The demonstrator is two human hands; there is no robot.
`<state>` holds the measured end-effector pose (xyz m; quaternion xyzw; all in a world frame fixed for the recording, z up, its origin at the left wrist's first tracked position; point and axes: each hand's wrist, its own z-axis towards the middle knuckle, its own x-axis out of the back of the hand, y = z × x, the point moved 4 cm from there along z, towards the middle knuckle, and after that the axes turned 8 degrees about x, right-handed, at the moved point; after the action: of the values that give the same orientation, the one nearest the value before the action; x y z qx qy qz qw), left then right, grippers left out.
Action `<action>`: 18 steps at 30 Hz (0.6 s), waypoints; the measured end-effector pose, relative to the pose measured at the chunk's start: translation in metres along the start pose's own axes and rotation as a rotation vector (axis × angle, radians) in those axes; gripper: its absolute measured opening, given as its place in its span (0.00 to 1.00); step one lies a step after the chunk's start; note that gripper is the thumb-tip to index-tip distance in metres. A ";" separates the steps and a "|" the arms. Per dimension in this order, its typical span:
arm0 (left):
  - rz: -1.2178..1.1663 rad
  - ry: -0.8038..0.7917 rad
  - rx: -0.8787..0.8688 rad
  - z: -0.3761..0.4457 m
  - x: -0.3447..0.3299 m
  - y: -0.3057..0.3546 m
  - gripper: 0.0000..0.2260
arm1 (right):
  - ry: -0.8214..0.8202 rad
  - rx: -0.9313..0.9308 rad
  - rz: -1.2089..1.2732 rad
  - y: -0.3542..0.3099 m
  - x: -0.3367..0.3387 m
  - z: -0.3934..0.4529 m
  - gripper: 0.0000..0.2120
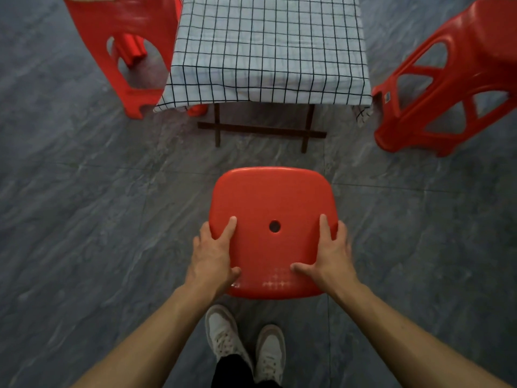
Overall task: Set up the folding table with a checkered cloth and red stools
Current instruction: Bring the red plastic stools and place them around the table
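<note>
Both hands hold a red plastic stool (272,219) by the sides of its seat: the left hand (214,256) has its grip on the left edge and the right hand (330,254) on the right edge, index fingers and thumbs lying on top and the other fingers curled over the rim. The stool sits over the grey floor (84,191) in front of the folding table (260,130), well apart from it. A checkered cloth (268,49) covers that table, with one red stool (126,51) touching its left side and another (447,79) just beside its right.
</note>
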<state>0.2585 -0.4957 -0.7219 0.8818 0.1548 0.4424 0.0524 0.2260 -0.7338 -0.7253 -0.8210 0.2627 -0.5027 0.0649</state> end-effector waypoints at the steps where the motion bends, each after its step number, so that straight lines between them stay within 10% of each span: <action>1: -0.010 0.003 0.007 0.001 -0.001 -0.001 0.49 | 0.004 -0.006 0.012 0.001 0.000 0.000 0.64; 18: -0.158 -0.033 -0.041 -0.001 0.004 -0.013 0.38 | -0.023 -0.027 0.014 0.003 0.001 -0.013 0.61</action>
<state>0.2571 -0.4826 -0.7214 0.8728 0.2139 0.4252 0.1079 0.2139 -0.7343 -0.7193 -0.8256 0.2748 -0.4891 0.0603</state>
